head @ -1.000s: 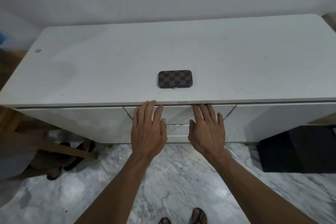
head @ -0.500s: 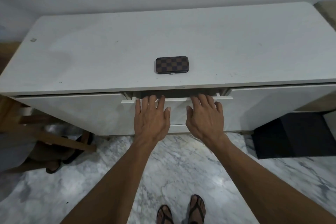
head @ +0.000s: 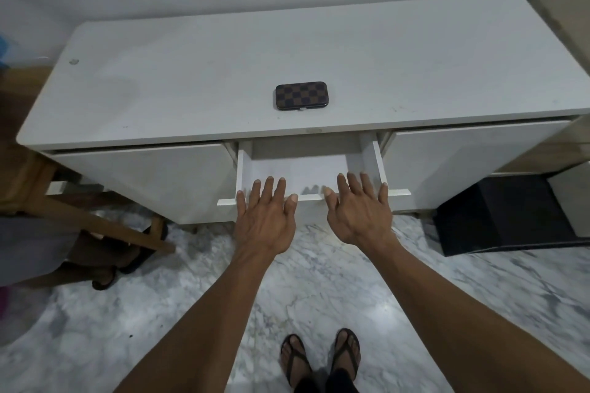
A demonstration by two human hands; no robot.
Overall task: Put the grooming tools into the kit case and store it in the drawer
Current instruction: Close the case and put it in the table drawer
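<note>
The kit case (head: 301, 95) lies closed near the tabletop's (head: 191, 73) front edge, just behind the open drawer (head: 297, 169) — storing it remains. Left hand (head: 266, 217) and right hand (head: 359, 212) hover at the drawer front, fingers spread wide — holding nothing.

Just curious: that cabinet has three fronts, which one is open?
The middle drawer, pulled out below the checkered case. The left front and right front sit closed.
</note>
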